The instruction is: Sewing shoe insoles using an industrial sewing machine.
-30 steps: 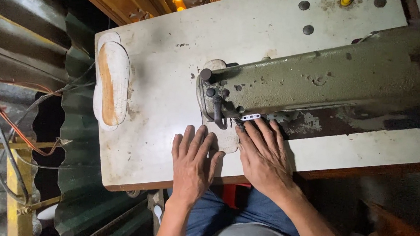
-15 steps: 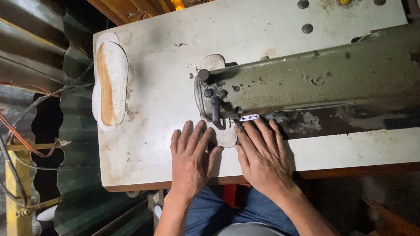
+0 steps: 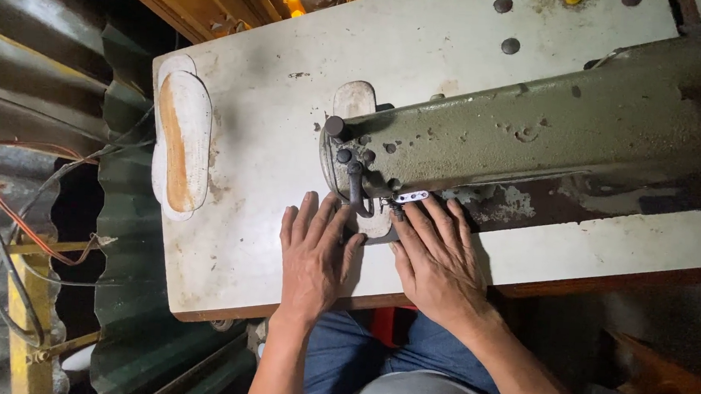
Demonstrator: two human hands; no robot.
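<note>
Pale sole piece (image 3: 375,223) under needle, long axis away from body; left hand (image 3: 313,255) and right hand (image 3: 437,259) flat, fingers spread, pressing either side.

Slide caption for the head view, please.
Both hands, left hand and right hand, press a pale insole piece flat under an old green sewing machine.
</note>
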